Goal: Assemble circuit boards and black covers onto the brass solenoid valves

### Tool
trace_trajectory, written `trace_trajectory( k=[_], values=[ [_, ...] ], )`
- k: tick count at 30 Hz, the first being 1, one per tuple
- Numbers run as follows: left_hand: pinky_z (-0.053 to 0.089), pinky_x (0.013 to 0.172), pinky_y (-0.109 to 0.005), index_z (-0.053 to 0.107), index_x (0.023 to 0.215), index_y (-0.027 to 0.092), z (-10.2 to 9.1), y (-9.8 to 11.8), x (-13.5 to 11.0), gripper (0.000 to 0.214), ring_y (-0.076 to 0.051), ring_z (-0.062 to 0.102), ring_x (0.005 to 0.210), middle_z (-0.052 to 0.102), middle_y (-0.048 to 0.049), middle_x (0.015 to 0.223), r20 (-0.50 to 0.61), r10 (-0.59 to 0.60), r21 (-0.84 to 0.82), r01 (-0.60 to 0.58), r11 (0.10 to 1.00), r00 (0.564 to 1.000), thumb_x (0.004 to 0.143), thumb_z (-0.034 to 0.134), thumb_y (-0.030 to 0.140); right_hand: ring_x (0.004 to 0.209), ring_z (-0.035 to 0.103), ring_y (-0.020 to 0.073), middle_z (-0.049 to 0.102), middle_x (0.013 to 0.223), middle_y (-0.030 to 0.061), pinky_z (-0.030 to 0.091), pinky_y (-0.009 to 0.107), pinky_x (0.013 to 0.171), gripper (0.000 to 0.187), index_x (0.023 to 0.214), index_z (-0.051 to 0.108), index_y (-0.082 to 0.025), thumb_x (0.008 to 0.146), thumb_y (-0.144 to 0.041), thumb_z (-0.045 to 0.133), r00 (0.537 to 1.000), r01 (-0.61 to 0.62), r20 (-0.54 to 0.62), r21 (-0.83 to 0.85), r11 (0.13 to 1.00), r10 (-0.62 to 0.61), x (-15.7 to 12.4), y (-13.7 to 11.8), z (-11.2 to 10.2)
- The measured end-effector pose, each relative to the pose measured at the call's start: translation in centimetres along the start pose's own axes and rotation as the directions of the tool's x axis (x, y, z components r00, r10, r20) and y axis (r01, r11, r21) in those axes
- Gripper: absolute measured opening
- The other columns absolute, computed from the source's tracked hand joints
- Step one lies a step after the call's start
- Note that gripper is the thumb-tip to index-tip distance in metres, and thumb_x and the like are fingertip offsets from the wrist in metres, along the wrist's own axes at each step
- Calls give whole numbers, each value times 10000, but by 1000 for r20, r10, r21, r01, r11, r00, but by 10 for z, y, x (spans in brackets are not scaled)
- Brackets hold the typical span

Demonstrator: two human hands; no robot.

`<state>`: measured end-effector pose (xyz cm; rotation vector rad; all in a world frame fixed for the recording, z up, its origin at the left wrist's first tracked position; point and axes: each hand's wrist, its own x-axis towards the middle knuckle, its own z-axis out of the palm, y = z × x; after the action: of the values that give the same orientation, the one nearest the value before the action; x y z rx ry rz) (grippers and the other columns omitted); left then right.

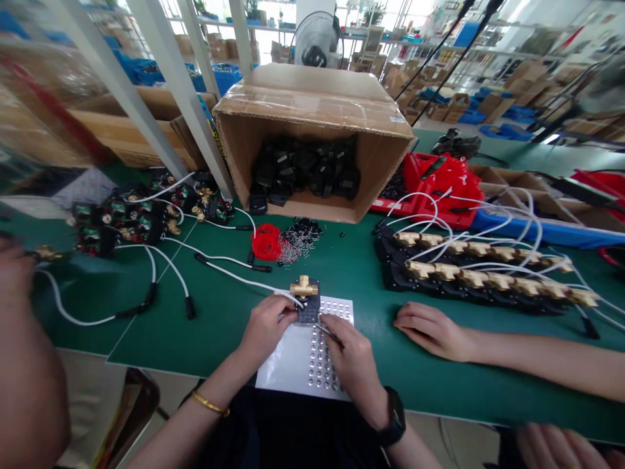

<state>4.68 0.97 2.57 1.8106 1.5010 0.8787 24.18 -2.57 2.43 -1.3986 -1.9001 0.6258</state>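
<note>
One black unit (309, 315) w/ brass tee (303, 287) on top lay at the far end of the white dotted sheet (287, 363) in my head-cam view. My L hand (267, 324) had fingers drawn in narrow on its left edge; my R hand (352, 355) had fingers closed on a slim metal tool (330, 334) by its near-right corner. I judged it stiff, fairly heavy for its size, brass prob. slippery, white cable (244, 281) bendy: best hold = black sides, not cable.
</note>
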Motion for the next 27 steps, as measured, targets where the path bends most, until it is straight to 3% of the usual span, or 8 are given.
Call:
trace_trajectory(
  k=[5, 9, 15, 21, 24, 27],
  values=[
    [460, 623, -260, 559, 805, 182, 2, 0, -3, 125, -153, 593, 663, 632, -3, 735, -28, -54, -6, 54, 999, 998, 708, 634, 162, 1137, 518, 218, 563, 1226, 96, 426, 398, 974, 473, 1239, 495, -176, 772, -106, 488, 1000, -10, 5, -4, 1000, 10, 36, 1, -22],
    [462, 640, -252, 569, 763, 178, 0, 4, -3, 42, -145, 598, 674, 637, -7, 737, -10, -28, -20, 28, 999, 1000, 736, 589, 153, 1136, 515, 214, 565, 1220, 104, 403, 397, 996, 517, 1239, 491, -149, 732, -53, 458, 995, 15, 103, -2, 1000, -15, 62, -1, -16],
    [461, 633, -244, 580, 759, 174, 2, 7, -4, 45, -139, 592, 660, 637, -5, 720, -26, -41, -38, 40, 998, 999, 734, 568, 138, 1120, 533, 231, 583, 1185, 127, 412, 413, 978, 489, 1185, 509, -123, 711, -33, 428, 997, 11, 73, -5, 1000, -10, 52, -2, -2],
    [452, 642, -262, 574, 852, 184, -14, 12, -17, 85, -144, 564, 675, 612, -8, 760, -106, -86, 16, 88, 996, 991, 784, 526, 169, 1124, 539, 251, 512, 1285, 93, 476, 402, 901, 716, 1310, 343, -227, 630, -46, 478, 980, 55, 189, 13, 998, -56, 57, -8, -11],
    [434, 710, -292, 590, 824, 200, -17, 15, -27, 97, -176, 549, 781, 612, -17, 813, 53, 10, 148, -18, 989, 999, 757, 576, 132, 1051, 587, 241, 592, 1178, 57, 494, 375, 864, 634, 1228, 435, -253, 630, -47, 473, 968, 90, 232, 15, 996, -91, 66, -13, -10],
    [412, 731, -308, 593, 778, 196, -12, 16, -30, 138, -200, 513, 842, 602, -28, 842, 209, 71, 260, -125, 958, 975, 713, 615, 76, 990, 609, 247, 618, 1120, 68, 496, 362, 832, 527, 1147, 496, -236, 646, -76, 510, 980, 68, 191, -55, 996, -56, 65, -18, -9]
  ],
)
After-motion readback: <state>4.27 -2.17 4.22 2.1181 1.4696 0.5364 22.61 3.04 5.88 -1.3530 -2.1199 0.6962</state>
